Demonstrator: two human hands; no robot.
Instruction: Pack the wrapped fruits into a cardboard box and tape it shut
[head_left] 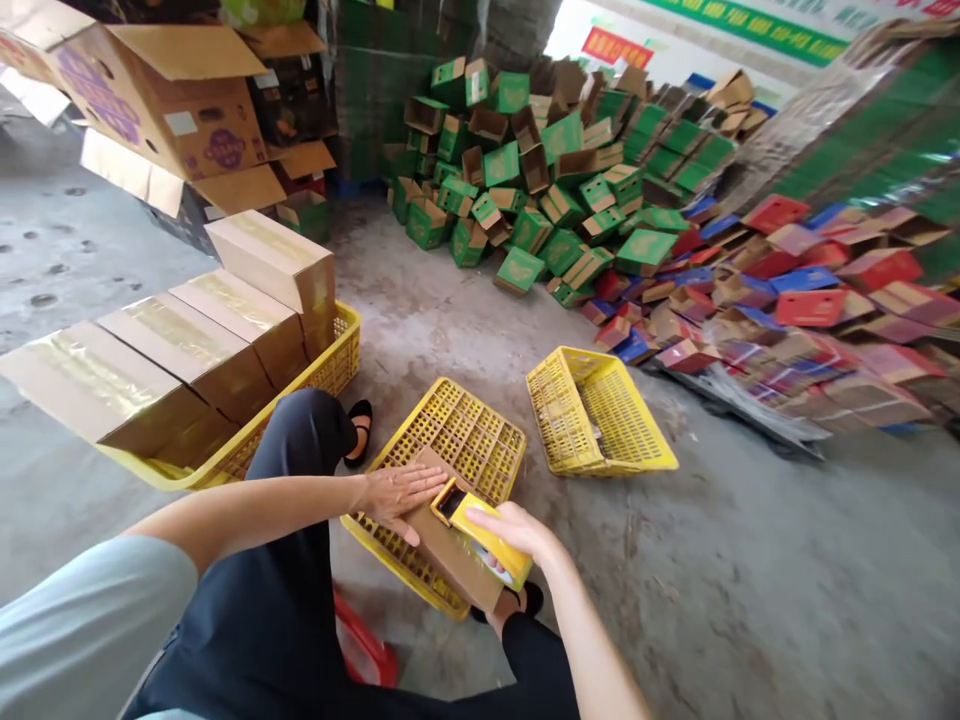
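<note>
Between my knees a brown cardboard box (457,560) lies on an upturned yellow plastic crate (472,430). My left hand (401,495) rests on the box's far left part, fingers stretched out and thumb apart. In my right hand (514,535) is a yellow tape dispenser (491,545), its dark front end against the top of the box near my left fingertips. My fingers wrap round its body, and part of its roll shows below them. Whether tape is stuck along the box here, I cannot make out.
To my left, a long yellow crate (349,345) holds several taped cardboard boxes (180,335). Another yellow crate (630,410) sits tilted on the floor at right. Heaps of green cartons (517,270) and red cartons (810,308) lie beyond. Part of a red stool (367,645) shows beneath me.
</note>
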